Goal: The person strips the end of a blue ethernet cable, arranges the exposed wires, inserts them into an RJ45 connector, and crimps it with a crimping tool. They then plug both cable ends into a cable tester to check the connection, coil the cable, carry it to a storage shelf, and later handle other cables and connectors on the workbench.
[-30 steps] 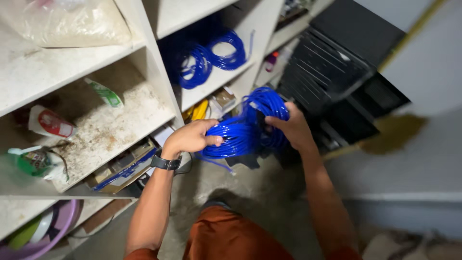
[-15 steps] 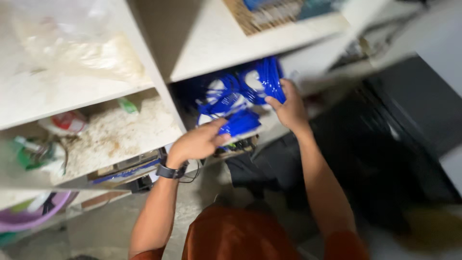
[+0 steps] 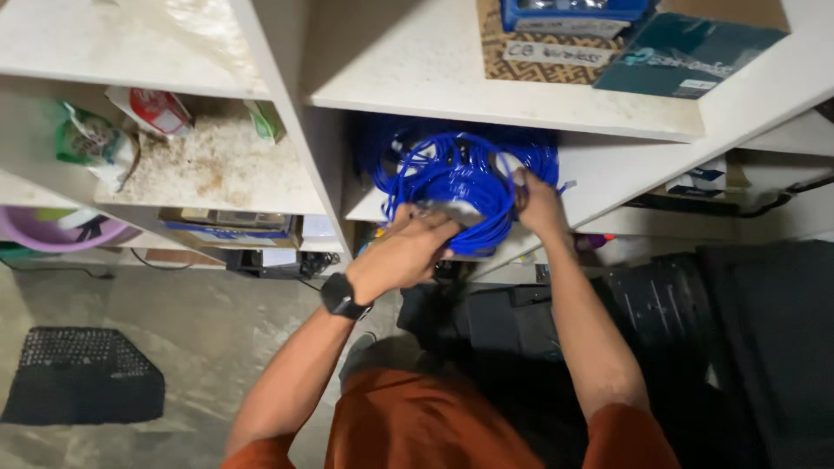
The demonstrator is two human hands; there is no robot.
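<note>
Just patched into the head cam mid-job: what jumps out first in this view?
A bright blue coiled cable bundle sits at the front edge of a white shelf compartment, gripped by both hands: the left hand at its lower front, the right hand on its right side. A black wristwatch is on the left wrist; a purple basin sits far left.

Dusty white shelving (image 3: 417, 78) stands over a stained concrete floor (image 3: 191, 347), dimly lit.

A dark teal flat box (image 3: 686, 54) lies on the top shelf beside a white label (image 3: 556, 54), and red-and-white (image 3: 156, 108) and green (image 3: 87, 139) packets sit in the left compartment
</note>
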